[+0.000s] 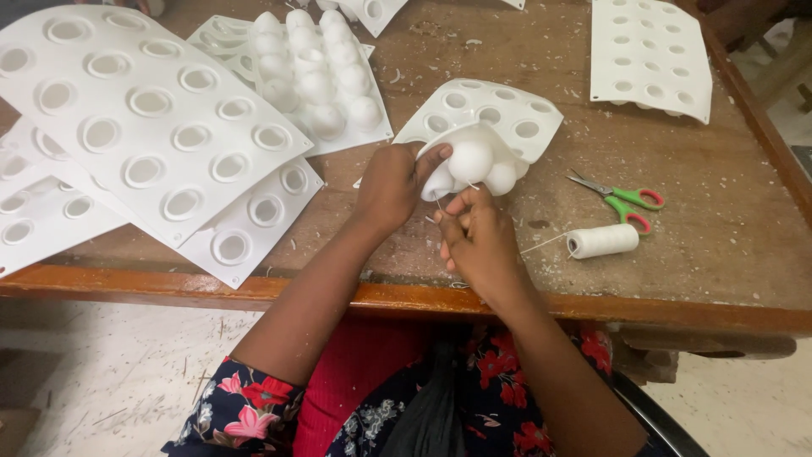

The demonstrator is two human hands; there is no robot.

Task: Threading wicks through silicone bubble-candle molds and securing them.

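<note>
Far left of the folded mould, stacked white mould sheets (144,118) with round holes, overlapping, hanging over the wooden table (719,279) edge. Next along, up and left of the folded mould, another sheet (317,80) turned dome-side up, bumps in rows. Dead centre now: left hand (391,184) clamped on the folded mould (482,127), thumb and fingers pinching its bent-down corner so the white domes bulge out underneath. Just below the mould, right hand (480,241) closed narrow, fingertips pinched on a fine white thread (545,244), seemingly at the base of a dome; whether a needle sits in there, impossible to tell. Thread running right from that hand to a white spool (602,241) lying on its side, right and below the mould. Above the spool, green-and-red-handled scissors (622,199), untouched. Top right, well apart from the mould, one more sheet (650,55) lying flat.

Step in hand, by the look of it: threading a dome of the mould. Next move likely calling for a steady pinch on the bent corner and a careful pull of the thread, taut but not snapped.
</note>
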